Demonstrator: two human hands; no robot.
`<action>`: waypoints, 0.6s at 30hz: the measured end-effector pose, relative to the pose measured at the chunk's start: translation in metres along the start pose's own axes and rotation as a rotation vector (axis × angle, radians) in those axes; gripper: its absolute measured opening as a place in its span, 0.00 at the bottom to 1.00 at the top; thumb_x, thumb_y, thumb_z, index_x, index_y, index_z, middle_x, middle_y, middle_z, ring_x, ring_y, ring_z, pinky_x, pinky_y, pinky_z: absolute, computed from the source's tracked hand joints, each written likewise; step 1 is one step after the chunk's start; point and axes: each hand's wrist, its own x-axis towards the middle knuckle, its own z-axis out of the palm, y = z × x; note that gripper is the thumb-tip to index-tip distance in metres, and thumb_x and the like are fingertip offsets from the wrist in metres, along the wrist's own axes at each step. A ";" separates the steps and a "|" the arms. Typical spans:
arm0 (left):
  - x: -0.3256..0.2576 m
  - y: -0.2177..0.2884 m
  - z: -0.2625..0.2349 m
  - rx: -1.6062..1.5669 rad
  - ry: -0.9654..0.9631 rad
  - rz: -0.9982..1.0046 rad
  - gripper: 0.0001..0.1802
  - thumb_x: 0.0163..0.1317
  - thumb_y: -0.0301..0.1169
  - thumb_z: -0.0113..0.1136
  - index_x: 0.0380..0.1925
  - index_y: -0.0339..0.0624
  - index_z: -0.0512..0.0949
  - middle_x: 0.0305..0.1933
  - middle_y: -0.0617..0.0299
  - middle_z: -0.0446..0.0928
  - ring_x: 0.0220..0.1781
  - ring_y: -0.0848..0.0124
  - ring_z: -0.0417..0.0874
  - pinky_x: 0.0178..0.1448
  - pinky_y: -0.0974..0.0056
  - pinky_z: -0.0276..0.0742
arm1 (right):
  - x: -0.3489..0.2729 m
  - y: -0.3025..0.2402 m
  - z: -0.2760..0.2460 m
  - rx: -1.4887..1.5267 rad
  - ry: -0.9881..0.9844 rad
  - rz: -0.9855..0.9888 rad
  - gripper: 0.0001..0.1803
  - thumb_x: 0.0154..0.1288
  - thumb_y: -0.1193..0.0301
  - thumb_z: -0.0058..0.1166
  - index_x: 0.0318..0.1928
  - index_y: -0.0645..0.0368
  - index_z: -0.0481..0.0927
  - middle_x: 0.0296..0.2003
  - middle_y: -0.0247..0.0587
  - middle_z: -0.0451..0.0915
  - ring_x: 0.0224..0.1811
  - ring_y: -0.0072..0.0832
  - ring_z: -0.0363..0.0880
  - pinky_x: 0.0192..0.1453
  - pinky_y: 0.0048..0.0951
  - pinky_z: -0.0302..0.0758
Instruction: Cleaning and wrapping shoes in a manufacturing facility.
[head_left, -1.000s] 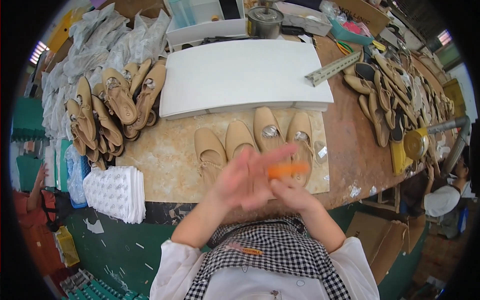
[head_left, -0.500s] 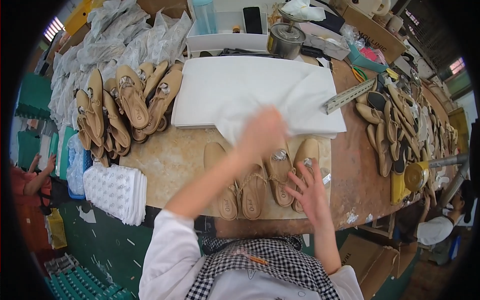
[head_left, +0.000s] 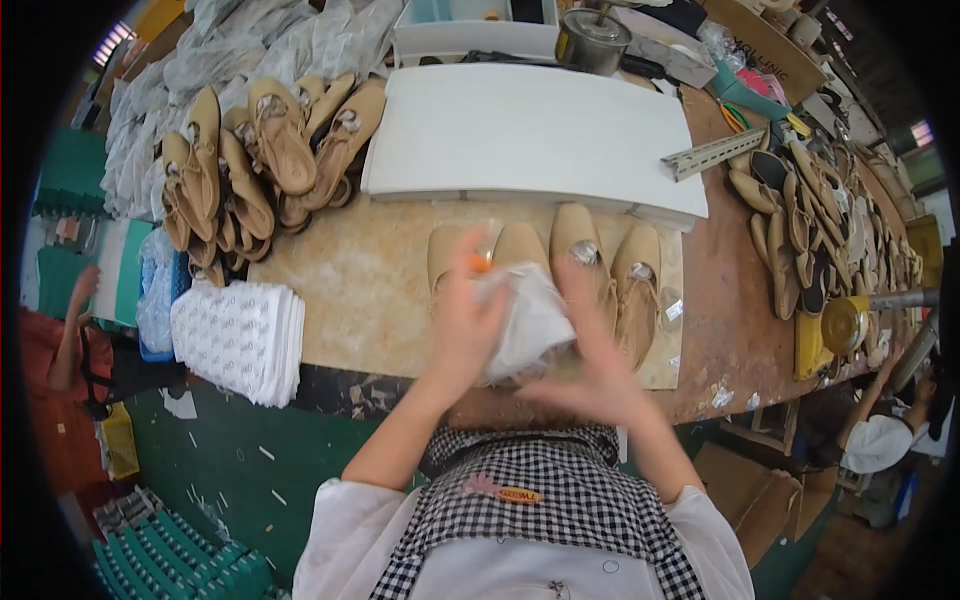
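Left hand (head_left: 468, 325) seemingly pinched crumpled white paper (head_left: 530, 320), right hand (head_left: 600, 375) spread beside; balling-up, I judged, calling for firmer squeezing.

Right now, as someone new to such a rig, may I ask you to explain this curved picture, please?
No machine works here: these are a person's bare hands, seen by a wide fisheye camera worn on the head, which bends straight edges. The left hand appears to hold a crumpled white sheet; the right hand is close beside it, and blur hides whether it touches. Below and beyond, four tan shoes lie in a row on the worktable. Farther back lies a white stack.
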 end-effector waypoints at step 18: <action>-0.094 -0.053 0.035 1.016 -0.553 0.482 0.41 0.53 0.53 0.56 0.57 0.30 0.67 0.56 0.48 0.68 0.67 0.57 0.57 0.70 0.38 0.44 | 0.031 0.064 0.057 -0.886 -0.299 -0.232 0.23 0.47 0.67 0.61 0.47 0.62 0.79 0.37 0.45 0.71 0.44 0.38 0.72 0.48 0.34 0.70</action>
